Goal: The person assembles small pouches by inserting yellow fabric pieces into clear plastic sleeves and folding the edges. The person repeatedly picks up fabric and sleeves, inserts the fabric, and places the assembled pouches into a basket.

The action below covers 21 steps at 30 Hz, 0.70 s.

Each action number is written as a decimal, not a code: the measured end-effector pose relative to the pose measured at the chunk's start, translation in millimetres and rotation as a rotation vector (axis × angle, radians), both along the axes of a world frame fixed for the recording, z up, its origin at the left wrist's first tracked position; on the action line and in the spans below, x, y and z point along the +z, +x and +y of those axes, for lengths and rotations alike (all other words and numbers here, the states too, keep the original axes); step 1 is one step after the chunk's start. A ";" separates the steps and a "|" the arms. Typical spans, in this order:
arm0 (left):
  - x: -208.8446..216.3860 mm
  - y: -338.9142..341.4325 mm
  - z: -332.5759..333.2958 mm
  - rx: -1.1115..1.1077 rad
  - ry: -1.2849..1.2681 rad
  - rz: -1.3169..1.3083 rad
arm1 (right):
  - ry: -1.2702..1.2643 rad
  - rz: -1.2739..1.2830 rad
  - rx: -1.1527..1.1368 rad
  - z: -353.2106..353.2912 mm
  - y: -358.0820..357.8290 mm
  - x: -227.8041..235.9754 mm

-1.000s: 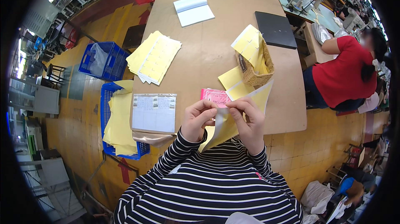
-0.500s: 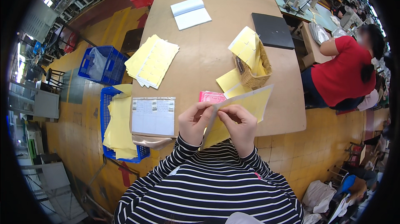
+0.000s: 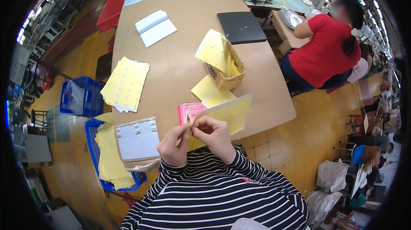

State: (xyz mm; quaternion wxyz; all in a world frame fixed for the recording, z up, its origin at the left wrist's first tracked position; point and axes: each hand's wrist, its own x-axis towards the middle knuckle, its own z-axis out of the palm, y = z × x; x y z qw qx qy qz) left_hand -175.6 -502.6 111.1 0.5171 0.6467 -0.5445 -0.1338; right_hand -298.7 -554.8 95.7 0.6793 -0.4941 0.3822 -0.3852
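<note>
A thin yellow sheet with a pale border (image 3: 234, 114) tilts up in front of me, over the table's near edge. At its left edge my right hand (image 3: 214, 136) has thumb and forefinger closed in a pinch. Close against those fingertips, my left hand (image 3: 174, 145) pinches at the same edge; any small piece between the fingers is too tiny to make out. Beyond the hands lies a pink printed booklet (image 3: 185, 111), partly covered by the sheet. A wicker basket (image 3: 231, 79) holds folded yellow sheets (image 3: 213, 48), and another yellow piece (image 3: 204, 88) rests beside it.
On the table (image 3: 175, 69) lie a stack of yellow sheets (image 3: 127, 85), a written form (image 3: 138, 139), an open notebook (image 3: 156, 29) and a black flat panel (image 3: 242, 26). Blue crates (image 3: 90, 138) stand at left. A co-worker in red (image 3: 319, 52) sits at right.
My view has turned, so the table shifts left in the picture. Both hands have come closer together at the sheet's edge, and the sheet leans lower.
</note>
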 end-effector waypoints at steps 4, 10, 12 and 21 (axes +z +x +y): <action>2.4 -1.8 -1.2 -0.025 0.003 0.014 | -0.002 -0.056 0.000 0.9 2.0 -2.6; 3.4 3.5 -3.3 -0.066 -0.001 0.031 | 0.036 -0.101 -0.018 1.2 3.1 -1.1; 4.2 6.7 -1.7 -0.081 -0.005 -0.051 | 0.091 -0.120 0.003 2.1 2.9 -1.4; 10.6 18.3 -6.4 -0.212 -0.060 -0.206 | 0.241 -0.288 0.012 5.2 5.0 -4.8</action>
